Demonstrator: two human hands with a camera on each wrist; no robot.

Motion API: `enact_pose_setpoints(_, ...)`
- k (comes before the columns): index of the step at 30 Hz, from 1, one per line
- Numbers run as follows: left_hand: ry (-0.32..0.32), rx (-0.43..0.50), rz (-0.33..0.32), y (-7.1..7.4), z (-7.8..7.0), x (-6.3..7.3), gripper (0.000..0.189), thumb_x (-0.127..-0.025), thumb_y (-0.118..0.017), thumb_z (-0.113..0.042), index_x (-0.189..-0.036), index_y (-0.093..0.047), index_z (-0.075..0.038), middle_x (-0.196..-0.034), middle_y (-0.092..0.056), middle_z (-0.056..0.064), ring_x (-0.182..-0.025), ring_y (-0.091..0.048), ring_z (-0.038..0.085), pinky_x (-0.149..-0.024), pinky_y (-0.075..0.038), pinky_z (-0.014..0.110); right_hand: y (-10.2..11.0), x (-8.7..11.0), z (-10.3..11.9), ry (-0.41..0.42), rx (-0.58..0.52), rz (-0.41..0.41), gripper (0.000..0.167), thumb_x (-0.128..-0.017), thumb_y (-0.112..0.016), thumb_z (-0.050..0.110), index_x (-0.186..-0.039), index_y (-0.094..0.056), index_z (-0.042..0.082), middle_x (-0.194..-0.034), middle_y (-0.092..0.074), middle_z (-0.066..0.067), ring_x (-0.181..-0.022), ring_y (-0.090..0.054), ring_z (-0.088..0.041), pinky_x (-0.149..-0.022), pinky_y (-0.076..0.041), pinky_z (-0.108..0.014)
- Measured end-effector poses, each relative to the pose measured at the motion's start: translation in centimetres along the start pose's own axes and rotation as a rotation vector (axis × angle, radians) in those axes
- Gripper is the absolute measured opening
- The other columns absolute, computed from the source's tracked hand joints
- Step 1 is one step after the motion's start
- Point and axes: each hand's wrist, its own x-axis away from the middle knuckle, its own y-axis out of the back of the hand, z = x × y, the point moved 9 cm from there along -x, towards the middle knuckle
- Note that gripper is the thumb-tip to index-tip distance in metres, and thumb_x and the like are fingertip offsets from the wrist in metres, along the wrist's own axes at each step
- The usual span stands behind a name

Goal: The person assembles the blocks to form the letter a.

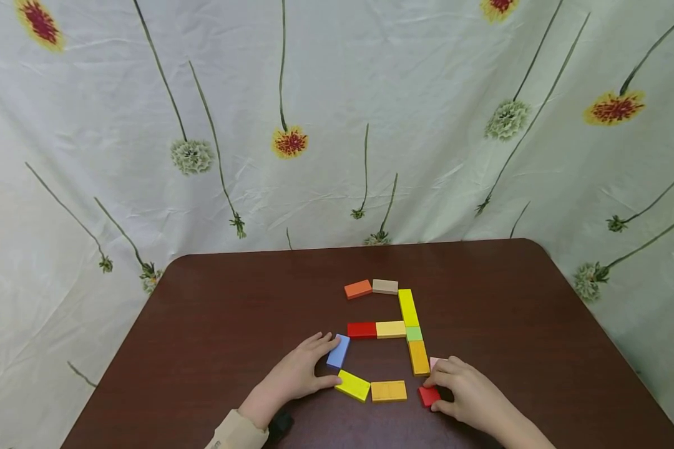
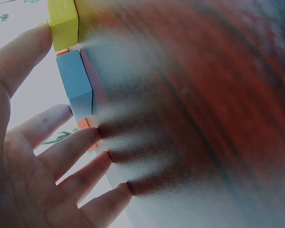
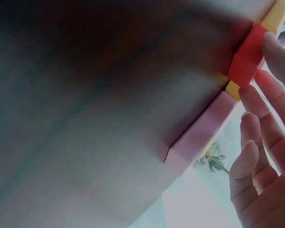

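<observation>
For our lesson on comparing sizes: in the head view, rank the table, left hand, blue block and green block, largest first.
1. Table
2. Left hand
3. Blue block
4. Green block

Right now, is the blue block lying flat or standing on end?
Lying flat: in the head view, the blue block shows its broad face upward on the table, with the left hand beside it.

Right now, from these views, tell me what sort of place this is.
Probably an indoor tabletop workspace: a dark reddish-brown table, a wrinkled white flower-printed cloth behind it, and coloured rectangular blocks laid on top.
</observation>
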Motion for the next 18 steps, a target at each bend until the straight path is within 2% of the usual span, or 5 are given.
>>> enact_pose_setpoints(3, -0.001, 0.004, 0.001, 0.0, 0.0, 0.0, 0.077, -0.084, -0.075, -0.048, -0.148, -0.047, -0.015, -0.153, -0.043, 0.015, -0.144, -0.034, 0.039, -0.107, -0.040, 0.059, -0.1, -0.2, 0.4, 0.016, 0.026, -0.015, 0.025, -0.073, -0.087, 0.027, -0.095, -0.076, 0.022, -0.094, -0.060, 0.016, -0.088, -0.051, -0.006, -0.075, -0.051, -0.025)
enact_pose_setpoints(6, -0.004, 0.004, -0.001, 0.1, -0.2, 0.1, 0.077, -0.084, -0.075, -0.046, -0.148, -0.047, -0.014, -0.153, -0.044, 0.016, -0.144, -0.035, 0.039, -0.107, -0.040, 0.059, -0.1, -0.4, 0.8, 0.024, 0.049, -0.030, 0.026, -0.071, -0.088, 0.026, -0.094, -0.076, 0.021, -0.095, -0.062, 0.015, -0.095, -0.057, -0.012, -0.083, -0.054, -0.034)
enact_pose_setpoints(8, -0.007, 0.004, -0.002, 0.2, -0.2, 0.1, 0.077, -0.084, -0.075, -0.046, -0.148, -0.047, -0.013, -0.152, -0.044, 0.016, -0.144, -0.035, 0.039, -0.107, -0.040, 0.059, -0.3, -0.5, 0.9, 0.026, 0.053, -0.025, 0.026, -0.071, -0.088, 0.024, -0.094, -0.076, 0.020, -0.094, -0.062, 0.015, -0.095, -0.058, -0.013, -0.083, -0.054, -0.036)
enact_pose_setpoints(14, -0.007, 0.002, 0.001, 0.2, -0.3, 0.1, 0.077, -0.084, -0.075, -0.046, -0.148, -0.047, -0.013, -0.153, -0.044, 0.016, -0.144, -0.035, 0.039, -0.108, -0.040, 0.058, -0.4, -0.8, 1.4, 0.048, 0.051, -0.019, 0.024, -0.072, -0.087, 0.020, -0.093, -0.076, 0.017, -0.094, -0.063, 0.011, -0.089, -0.054, -0.009, -0.076, -0.053, -0.028)
enact_pose_setpoints(18, -0.007, 0.003, 0.001, 0.2, -0.2, 0.0, 0.077, -0.084, -0.075, -0.046, -0.148, -0.047, -0.013, -0.153, -0.043, 0.016, -0.144, -0.035, 0.039, -0.108, -0.040, 0.058, 0.2, -1.0, 1.7, 0.066, 0.055, -0.060, 0.025, -0.070, -0.088, 0.019, -0.090, -0.074, 0.016, -0.091, -0.062, 0.010, -0.083, -0.049, -0.006, -0.070, -0.051, -0.024)
